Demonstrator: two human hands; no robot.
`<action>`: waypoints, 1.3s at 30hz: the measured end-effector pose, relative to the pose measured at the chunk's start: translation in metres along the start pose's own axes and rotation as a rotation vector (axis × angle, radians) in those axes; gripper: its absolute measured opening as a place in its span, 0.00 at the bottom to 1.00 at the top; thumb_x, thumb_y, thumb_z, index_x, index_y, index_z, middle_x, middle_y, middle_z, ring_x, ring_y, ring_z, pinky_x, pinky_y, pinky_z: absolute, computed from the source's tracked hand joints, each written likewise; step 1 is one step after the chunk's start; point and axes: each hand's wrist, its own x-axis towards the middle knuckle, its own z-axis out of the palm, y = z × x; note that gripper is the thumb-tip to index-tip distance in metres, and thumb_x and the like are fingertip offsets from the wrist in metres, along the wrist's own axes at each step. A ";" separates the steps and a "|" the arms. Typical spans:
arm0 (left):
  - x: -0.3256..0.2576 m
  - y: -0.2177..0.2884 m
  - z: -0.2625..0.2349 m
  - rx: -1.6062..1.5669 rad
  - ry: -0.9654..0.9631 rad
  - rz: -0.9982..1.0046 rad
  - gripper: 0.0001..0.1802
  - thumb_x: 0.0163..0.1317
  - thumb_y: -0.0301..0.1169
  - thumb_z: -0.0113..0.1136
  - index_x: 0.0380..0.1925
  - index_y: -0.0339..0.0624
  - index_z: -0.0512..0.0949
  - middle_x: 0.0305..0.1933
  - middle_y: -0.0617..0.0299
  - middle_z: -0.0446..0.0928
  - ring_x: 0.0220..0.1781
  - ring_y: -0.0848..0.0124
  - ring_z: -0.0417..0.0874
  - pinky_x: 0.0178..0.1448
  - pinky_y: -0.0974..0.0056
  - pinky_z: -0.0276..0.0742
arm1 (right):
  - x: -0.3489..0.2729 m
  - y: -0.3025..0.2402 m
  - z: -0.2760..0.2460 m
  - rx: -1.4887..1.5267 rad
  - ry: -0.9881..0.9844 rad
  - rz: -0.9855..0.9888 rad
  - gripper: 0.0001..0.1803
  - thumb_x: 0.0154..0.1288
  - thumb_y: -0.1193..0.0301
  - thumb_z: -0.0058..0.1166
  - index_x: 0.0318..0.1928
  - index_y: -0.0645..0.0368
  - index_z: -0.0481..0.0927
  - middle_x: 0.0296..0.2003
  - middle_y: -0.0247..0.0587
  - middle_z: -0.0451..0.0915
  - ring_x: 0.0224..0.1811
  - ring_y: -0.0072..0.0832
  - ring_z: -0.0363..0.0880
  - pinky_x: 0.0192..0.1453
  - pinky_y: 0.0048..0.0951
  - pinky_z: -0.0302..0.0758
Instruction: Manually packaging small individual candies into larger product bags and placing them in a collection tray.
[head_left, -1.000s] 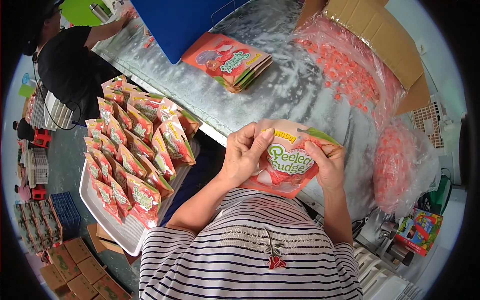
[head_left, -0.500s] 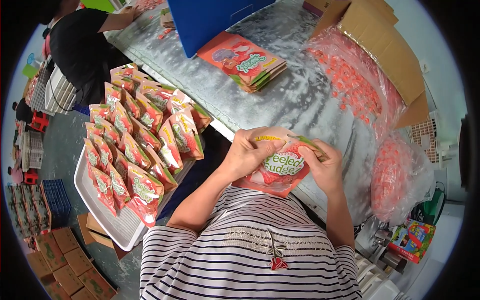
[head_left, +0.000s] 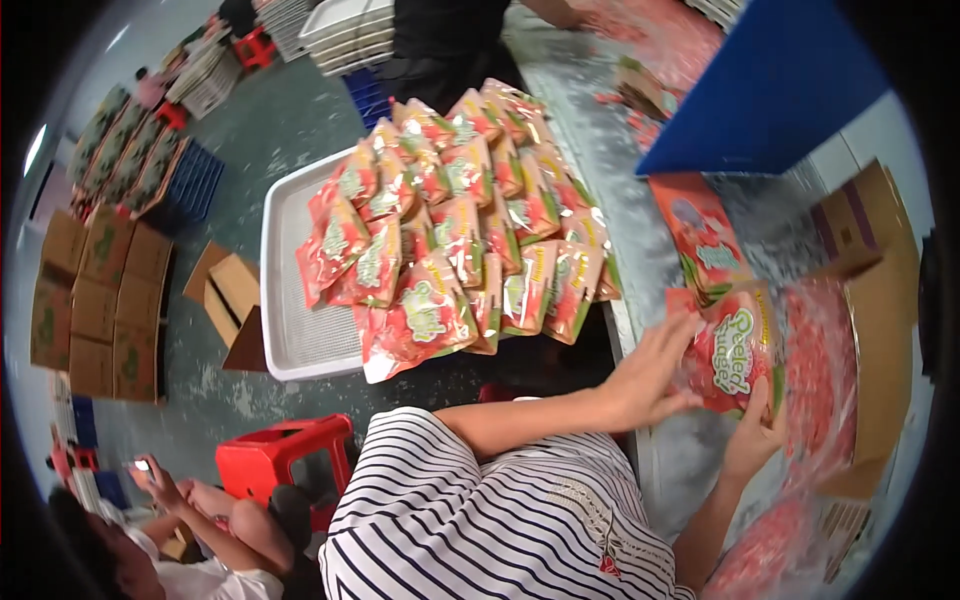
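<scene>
The pouch [head_left: 738, 350], right of the tray [head_left: 300, 320], is pinched at its edge by the right hand [head_left: 757, 438]. The left hand [head_left: 652, 375], nearer the tray, is opened out beside the pouch's base (contact cannot be told). The base-to-top axis is pointed away from the tray. Since the earlier frame, the pouch has been turned sideways and the left pinch released.

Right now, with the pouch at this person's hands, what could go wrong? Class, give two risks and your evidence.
The held pouch could slip: the right hand seems to have it only near one edge, with the left hand at another side. In the crowded white tray, the nearest pouch appears to jut over the edge, so a bump might tip it.
</scene>
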 end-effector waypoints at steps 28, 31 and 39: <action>-0.244 -0.118 -0.259 0.840 0.394 -0.740 0.52 0.49 0.47 0.67 0.69 0.36 0.52 0.71 0.28 0.44 0.73 0.33 0.44 0.75 0.43 0.43 | -0.061 0.121 0.016 0.116 -0.425 0.380 0.16 0.72 0.72 0.47 0.55 0.70 0.73 0.48 0.46 0.79 0.44 0.26 0.79 0.46 0.25 0.78; -0.226 -0.114 -0.263 0.801 0.379 -0.675 0.55 0.48 0.48 0.68 0.70 0.36 0.51 0.72 0.28 0.40 0.74 0.34 0.42 0.75 0.43 0.43 | -0.066 0.144 -0.016 0.121 -0.247 0.432 0.16 0.72 0.69 0.48 0.53 0.69 0.74 0.46 0.44 0.79 0.42 0.25 0.79 0.43 0.26 0.79; -0.059 -0.049 -0.165 0.910 0.158 -0.274 0.41 0.54 0.35 0.66 0.65 0.31 0.59 0.71 0.33 0.49 0.73 0.37 0.49 0.74 0.46 0.49 | -0.071 0.212 -0.097 0.151 0.153 0.401 0.16 0.72 0.64 0.49 0.49 0.66 0.77 0.39 0.41 0.80 0.33 0.22 0.78 0.36 0.23 0.78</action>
